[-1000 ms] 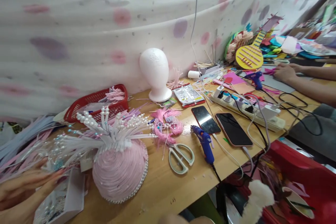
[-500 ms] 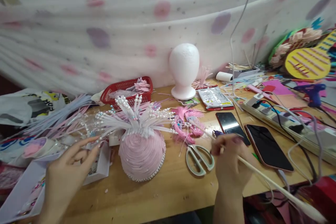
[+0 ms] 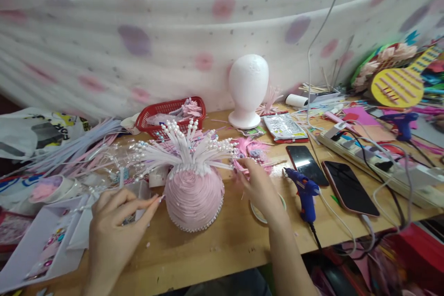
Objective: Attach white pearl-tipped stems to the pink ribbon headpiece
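Note:
A pink dome [image 3: 194,199], wound with cord and edged in pearls, sits on the table with a fan of pearl-tipped white stems [image 3: 189,150] at its back. Left of the dome, my left hand [image 3: 121,212] pinches a pearl-beaded white stem [image 3: 81,206]; its tip peeks past my fingertips and its middle is hidden behind the hand. My right hand [image 3: 258,187] reaches over the pink tassels [image 3: 255,145], fingers bent and apart, partly hiding the scissors [image 3: 255,212]. A pale stick [image 3: 275,163] lies by the tassels. Beside my right forearm is a blue glue gun [image 3: 305,194].
Behind stand a white foam head [image 3: 249,90] and a red basket [image 3: 145,122]. Two phones [image 3: 350,188] and a power strip [image 3: 378,162] with tangled cords lie right. An open white box [image 3: 58,259] of beads is at left. Another glue gun [image 3: 402,125] lies farther right.
My right hand has moved left, away from the glue gun and the pale stick it held, to the tassels and scissors. My left hand has shifted right, toward the dome. The view has shifted slightly.

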A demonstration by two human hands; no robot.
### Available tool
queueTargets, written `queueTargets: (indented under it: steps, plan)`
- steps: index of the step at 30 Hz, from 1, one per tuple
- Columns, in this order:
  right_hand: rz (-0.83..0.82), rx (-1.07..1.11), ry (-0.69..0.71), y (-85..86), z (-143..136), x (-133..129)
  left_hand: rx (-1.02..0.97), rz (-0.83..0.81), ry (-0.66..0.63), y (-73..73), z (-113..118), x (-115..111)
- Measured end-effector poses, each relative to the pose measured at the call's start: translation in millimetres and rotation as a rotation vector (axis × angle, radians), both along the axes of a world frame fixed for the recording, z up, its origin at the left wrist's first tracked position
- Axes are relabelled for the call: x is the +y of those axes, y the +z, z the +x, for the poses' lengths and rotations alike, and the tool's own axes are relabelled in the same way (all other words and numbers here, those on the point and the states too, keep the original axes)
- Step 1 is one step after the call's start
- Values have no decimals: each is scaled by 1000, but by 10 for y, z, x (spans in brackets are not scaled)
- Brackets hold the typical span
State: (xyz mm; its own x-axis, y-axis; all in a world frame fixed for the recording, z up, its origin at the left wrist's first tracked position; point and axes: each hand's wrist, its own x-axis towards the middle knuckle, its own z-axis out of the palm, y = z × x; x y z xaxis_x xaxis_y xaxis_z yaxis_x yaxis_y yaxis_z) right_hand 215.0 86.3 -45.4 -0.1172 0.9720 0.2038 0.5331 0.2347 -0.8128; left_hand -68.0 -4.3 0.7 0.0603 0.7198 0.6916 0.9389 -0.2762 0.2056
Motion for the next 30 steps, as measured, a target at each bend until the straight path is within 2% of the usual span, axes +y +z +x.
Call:
queueTargets:
  steps: [5, 9, 15, 19, 22, 24, 27, 30]
  plan:
    - [-91, -2, 73, -94, -128, 133, -53, -91, -55, -103, 20, -72]
    - [-137, 62, 83, -73, -116, 139, -97, -123, -143, -135, 4, -52]
    - [-172, 197, 122, 164, -89, 154, -211, -219, -257, -114, 0, 62]
    - [-151, 237, 191, 385, -189, 247, -212, -209, -295, -92, 113, 197]
    - [41, 64, 175, 514, -297, 350, -95, -181, -339, -86, 261, 356]
    - [124, -3, 189, 574, -353, 411, 34, -174, -323, -82, 364, 484]
    - [156, -32, 248, 637, -393, 475, 220, -226, -288, -69, 481, 664]
    - [176, -68, 298, 684, -396, 516, 313, -265, -265, -47, 532, 775]
